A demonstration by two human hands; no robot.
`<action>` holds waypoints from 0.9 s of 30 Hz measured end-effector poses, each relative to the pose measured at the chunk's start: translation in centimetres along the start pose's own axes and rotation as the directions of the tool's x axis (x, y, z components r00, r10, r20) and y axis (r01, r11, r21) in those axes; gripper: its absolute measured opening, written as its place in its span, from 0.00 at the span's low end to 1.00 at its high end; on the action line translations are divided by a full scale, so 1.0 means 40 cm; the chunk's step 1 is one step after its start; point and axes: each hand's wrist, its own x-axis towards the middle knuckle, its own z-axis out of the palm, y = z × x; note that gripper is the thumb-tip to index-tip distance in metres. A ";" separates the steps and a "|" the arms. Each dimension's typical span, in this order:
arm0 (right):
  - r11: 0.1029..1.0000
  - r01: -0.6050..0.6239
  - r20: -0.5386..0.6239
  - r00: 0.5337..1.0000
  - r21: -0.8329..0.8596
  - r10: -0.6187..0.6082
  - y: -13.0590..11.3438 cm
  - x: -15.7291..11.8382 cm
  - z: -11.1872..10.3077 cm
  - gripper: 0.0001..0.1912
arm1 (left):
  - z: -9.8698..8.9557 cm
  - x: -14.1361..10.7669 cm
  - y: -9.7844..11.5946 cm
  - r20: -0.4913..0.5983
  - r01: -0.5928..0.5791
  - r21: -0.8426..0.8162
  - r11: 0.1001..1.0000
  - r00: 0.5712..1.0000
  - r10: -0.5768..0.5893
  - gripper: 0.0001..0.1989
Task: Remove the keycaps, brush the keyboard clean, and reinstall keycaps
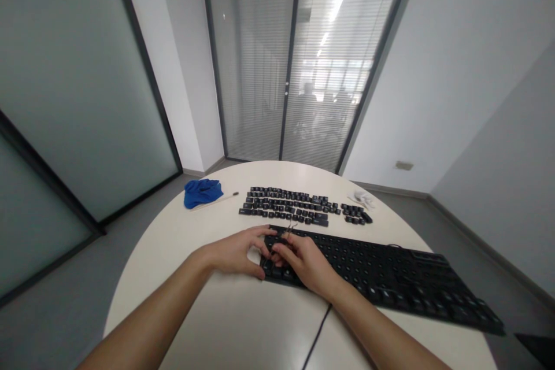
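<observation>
A black keyboard [368,269] lies slantwise on the table, with many of its keycaps off and bare switch posts showing. My left hand [237,250] grips its left end, thumb at the front edge and fingers over the top. Close beside it, my right hand [306,260] is closed in a pinch over the left keys. Thin wire ends of what looks like a wire keycap puller [292,227] stick up from its fingers. The pinched fingertips hide what lies under them. Beyond the keyboard, loose black keycaps [281,205] are laid out in rows.
A blue cloth [203,193] lies at the table's left, with a thin-handled brush [225,199] beside it. Something white and crumpled [363,199] sits at the right. A black cable [317,335] runs toward me over the round table [208,324]. The keyboard's right end reaches the table edge.
</observation>
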 end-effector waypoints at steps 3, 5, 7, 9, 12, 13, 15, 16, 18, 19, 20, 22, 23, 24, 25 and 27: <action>0.978 0.082 0.053 0.996 -0.193 -0.073 -0.015 -0.007 -0.012 0.12 | 0.000 -0.001 -0.001 0.003 0.029 0.008 1.000 1.000 -0.029 0.21; 0.948 0.157 0.123 0.984 -0.278 -0.127 -0.026 -0.012 -0.022 0.11 | 0.000 -0.001 -0.003 0.011 0.022 0.003 1.000 1.000 -0.022 0.21; 0.927 0.228 0.210 0.963 -0.298 -0.170 -0.037 -0.015 -0.029 0.12 | -0.001 -0.002 -0.004 0.015 0.004 -0.005 1.000 1.000 -0.004 0.20; 0.912 0.273 0.261 0.945 -0.305 -0.196 -0.044 -0.016 -0.032 0.12 | 0.000 -0.003 -0.005 0.013 -0.007 -0.016 1.000 1.000 0.007 0.19; 0.909 0.282 0.237 0.948 -0.307 -0.214 -0.045 -0.016 -0.030 0.12 | 0.001 -0.004 -0.006 0.007 0.000 -0.025 1.000 1.000 0.000 0.19; 0.914 0.276 0.220 0.951 -0.296 -0.216 -0.042 -0.015 -0.029 0.12 | 0.001 -0.005 -0.006 0.005 0.004 -0.025 1.000 1.000 -0.004 0.19; 0.930 0.254 0.187 0.960 -0.264 -0.209 -0.034 -0.013 -0.028 0.12 | 0.002 -0.005 -0.006 0.002 0.008 -0.023 1.000 1.000 -0.008 0.18; 0.939 0.238 0.172 0.965 -0.249 -0.198 -0.030 -0.012 -0.028 0.12 | 0.002 -0.004 -0.006 0.001 0.009 -0.021 1.000 1.000 -0.009 0.18; 0.955 0.197 0.149 0.975 -0.222 -0.166 -0.022 -0.010 -0.028 0.11 | 0.002 -0.003 -0.004 0.000 0.012 -0.017 1.000 1.000 -0.012 0.19; 0.963 0.174 0.138 0.980 -0.208 -0.147 -0.018 -0.009 -0.028 0.11 | 0.002 -0.002 -0.002 -0.002 0.015 -0.014 1.000 1.000 -0.015 0.19; 0.970 0.152 0.126 0.983 -0.190 -0.130 -0.016 -0.008 -0.028 0.11 | 0.002 -0.002 -0.001 -0.005 0.017 -0.012 1.000 1.000 -0.018 0.19; 0.982 0.121 0.108 0.988 -0.147 -0.106 -0.011 -0.006 -0.027 0.11 | 0.001 -0.001 0.001 -0.008 0.023 -0.007 1.000 1.000 -0.023 0.18; 0.986 0.112 0.101 0.990 -0.122 -0.100 -0.009 -0.005 -0.026 0.11 | 0.001 -0.001 0.002 -0.010 0.027 -0.004 1.000 1.000 -0.027 0.18; 0.990 0.104 0.096 0.991 -0.097 -0.094 -0.007 -0.004 -0.025 0.11 | 0.001 -0.001 0.002 -0.012 0.032 0.000 0.999 0.999 -0.032 0.18; 0.993 0.096 0.095 0.992 -0.073 -0.089 -0.004 -0.004 -0.023 0.12 | 0.001 -0.001 0.001 -0.013 0.036 0.005 0.999 0.999 -0.035 0.19; 0.997 0.068 0.094 0.993 -0.022 -0.066 0.001 -0.002 -0.021 0.13 | 0.000 0.000 0.000 -0.008 0.033 0.018 0.999 0.999 -0.033 0.19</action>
